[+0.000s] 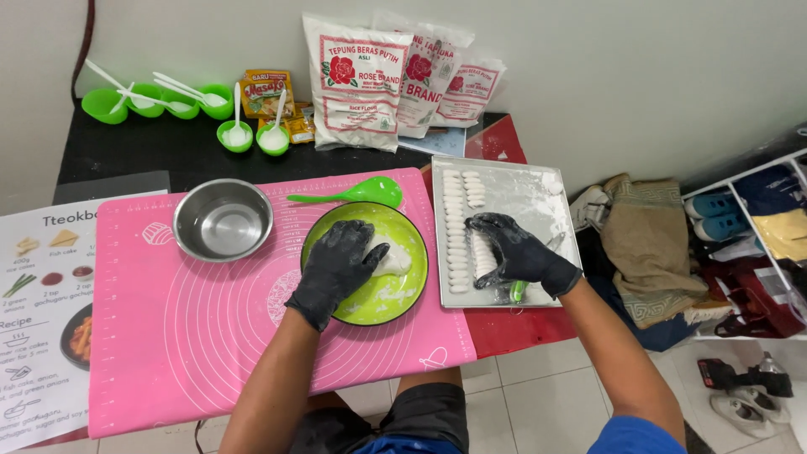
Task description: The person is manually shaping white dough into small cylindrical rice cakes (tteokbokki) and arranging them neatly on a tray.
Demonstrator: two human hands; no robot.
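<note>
My left hand [340, 265], in a black glove dusted with flour, rests on a lump of white dough [392, 260] inside a lime-green bowl [370, 304] on the pink silicone mat [210, 336]. In a matching glove, my right hand [517, 250] lies over the metal tray [538, 197], fingers curled onto a row of small white dough pieces [456, 231]. A green-handled tool [519, 290] pokes out beneath that hand. Whether the hand grips it is unclear.
An empty steel bowl [223, 220] sits left of the green bowl, and a green spatula-spoon [357, 193] lies behind it. Small green cups with white spoons [168, 102] and flour bags [357, 80] line the back. A recipe sheet [42, 319] lies left; clothes and shoes [656, 244] lie right.
</note>
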